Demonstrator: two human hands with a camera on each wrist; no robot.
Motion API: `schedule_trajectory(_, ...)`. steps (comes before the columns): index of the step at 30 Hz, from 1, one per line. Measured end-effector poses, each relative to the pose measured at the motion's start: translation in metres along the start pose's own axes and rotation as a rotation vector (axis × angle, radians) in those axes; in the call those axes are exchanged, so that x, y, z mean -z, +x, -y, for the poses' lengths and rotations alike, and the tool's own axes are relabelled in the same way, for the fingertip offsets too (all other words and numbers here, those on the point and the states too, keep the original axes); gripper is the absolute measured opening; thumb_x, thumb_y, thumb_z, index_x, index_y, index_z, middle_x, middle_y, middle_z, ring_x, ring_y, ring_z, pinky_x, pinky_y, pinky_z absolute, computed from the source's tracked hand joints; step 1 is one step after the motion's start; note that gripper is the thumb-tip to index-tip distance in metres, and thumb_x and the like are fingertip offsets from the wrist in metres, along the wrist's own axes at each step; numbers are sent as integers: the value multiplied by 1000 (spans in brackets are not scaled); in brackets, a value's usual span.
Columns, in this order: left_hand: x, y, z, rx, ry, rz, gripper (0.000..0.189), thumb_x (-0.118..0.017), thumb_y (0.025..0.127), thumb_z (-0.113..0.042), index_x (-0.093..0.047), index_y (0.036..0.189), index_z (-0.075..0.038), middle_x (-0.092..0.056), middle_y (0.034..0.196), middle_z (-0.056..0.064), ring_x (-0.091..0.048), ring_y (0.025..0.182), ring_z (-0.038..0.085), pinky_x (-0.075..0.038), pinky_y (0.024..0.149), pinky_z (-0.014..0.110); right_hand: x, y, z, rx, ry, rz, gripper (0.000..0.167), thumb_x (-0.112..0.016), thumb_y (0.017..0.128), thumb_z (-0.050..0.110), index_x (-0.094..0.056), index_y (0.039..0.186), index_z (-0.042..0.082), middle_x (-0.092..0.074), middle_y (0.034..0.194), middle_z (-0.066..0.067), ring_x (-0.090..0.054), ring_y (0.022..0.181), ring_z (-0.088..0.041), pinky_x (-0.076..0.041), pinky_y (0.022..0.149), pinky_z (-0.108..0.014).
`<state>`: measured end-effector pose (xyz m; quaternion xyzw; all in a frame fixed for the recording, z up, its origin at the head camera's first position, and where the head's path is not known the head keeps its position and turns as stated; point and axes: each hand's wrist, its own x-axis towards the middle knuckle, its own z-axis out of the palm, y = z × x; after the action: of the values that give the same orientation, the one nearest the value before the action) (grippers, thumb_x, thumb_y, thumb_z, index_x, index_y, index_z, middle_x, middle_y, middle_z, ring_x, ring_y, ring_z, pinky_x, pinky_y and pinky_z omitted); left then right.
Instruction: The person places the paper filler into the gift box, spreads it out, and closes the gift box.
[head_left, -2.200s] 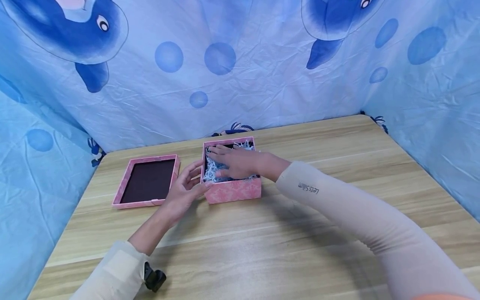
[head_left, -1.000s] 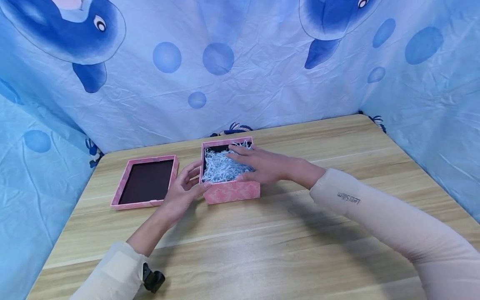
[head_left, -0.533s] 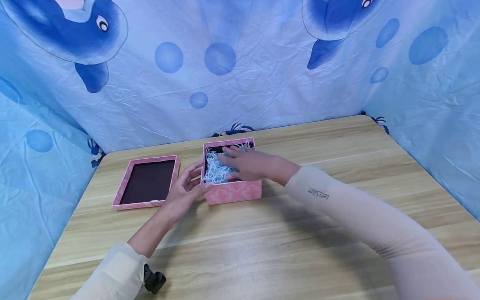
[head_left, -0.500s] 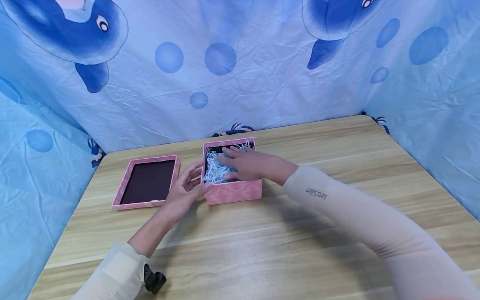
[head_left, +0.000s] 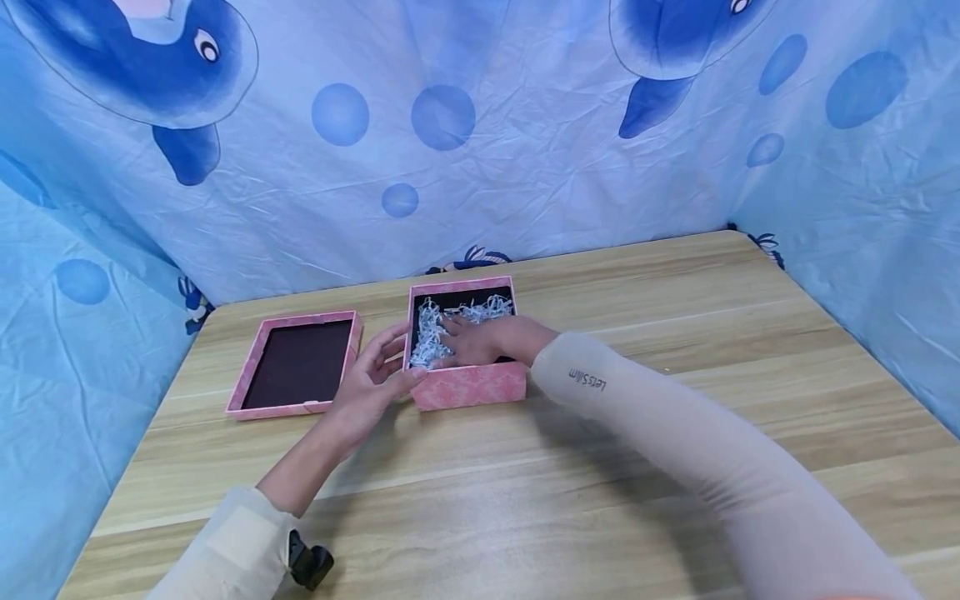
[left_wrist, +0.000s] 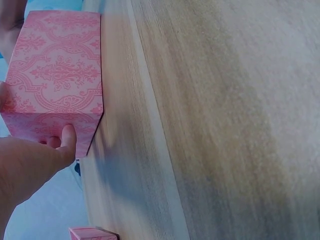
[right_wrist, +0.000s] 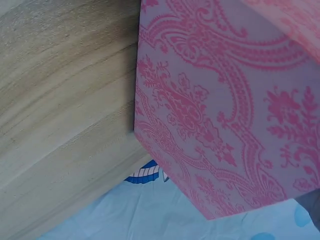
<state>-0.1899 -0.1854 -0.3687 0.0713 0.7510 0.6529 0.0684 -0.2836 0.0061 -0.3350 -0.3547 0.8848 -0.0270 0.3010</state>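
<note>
A pink patterned box (head_left: 471, 390) with a black inside stands on the table. Pale blue shredded paper (head_left: 429, 333) lies in it, mostly along its left and far parts. My left hand (head_left: 367, 383) holds the box at its near left corner, fingers along the left side, thumb by the front rim. In the left wrist view, fingertips (left_wrist: 69, 132) press the box's side. My right hand (head_left: 476, 342) reaches down inside, fingers spread against the shredded paper. The near wall and the paper hide parts of it. The right wrist view shows mainly the box's patterned outer wall (right_wrist: 215, 100).
A pink lid (head_left: 234, 392) with a black inside lies upturned left of the box. The wooden table (head_left: 480, 500) ends at the back against a blue dolphin-print curtain (head_left: 525, 167). A small black device (head_left: 309, 562) is at the left sleeve.
My right hand has moved off the box's right rim, leftward and deeper into the box. The shredded paper is pushed down, showing more black inside. My left hand keeps its place.
</note>
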Motion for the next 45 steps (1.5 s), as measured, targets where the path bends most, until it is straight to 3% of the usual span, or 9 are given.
schedule_trajectory(8, -1, 0, -2, -5, -29, 32, 70, -67, 92, -16, -30, 150, -20, -35, 148, 8, -36, 134, 29, -49, 91, 23, 10, -17, 3, -8, -40, -96, 70, -28, 98, 61, -6, 155, 27, 9, 161, 2, 11, 147, -21, 0, 116, -54)
schedule_trajectory(21, 1, -1, -2, 8, -28, 31, 70, -67, 92, -17, -29, 150, -21, -34, 148, 8, -36, 134, 29, -49, 90, 23, 10, -50, 6, 59, -110, -275, 68, -33, 100, 55, -5, 156, 27, 6, 161, -1, 9, 147, -22, 7, 113, -59)
schedule_trajectory(31, 0, -1, -2, 16, -36, 37, 69, -66, 92, -17, -29, 150, -22, -34, 148, 7, -37, 134, 28, -49, 91, 24, 14, -58, 9, 74, -101, -316, 72, -35, 99, 56, 0, 155, 28, 7, 161, 1, 13, 146, -16, 4, 114, -57)
schedule_trajectory(38, 0, -1, -1, 15, -26, 36, 69, -67, 92, -18, -29, 150, -22, -34, 148, 7, -36, 135, 28, -49, 91, 23, 18, -60, 9, 55, -124, -316, 71, -35, 99, 56, -5, 156, 26, 4, 162, 0, 13, 146, -18, 3, 114, -59)
schedule_trajectory(45, 0, -1, 0, 18, -11, 26, 69, -67, 92, -19, -30, 150, -24, -35, 148, 7, -37, 134, 27, -49, 91, 23, 20, -64, 7, 30, -111, -334, 71, -37, 99, 54, -3, 155, 27, 3, 162, 0, 10, 146, -16, 7, 113, -59)
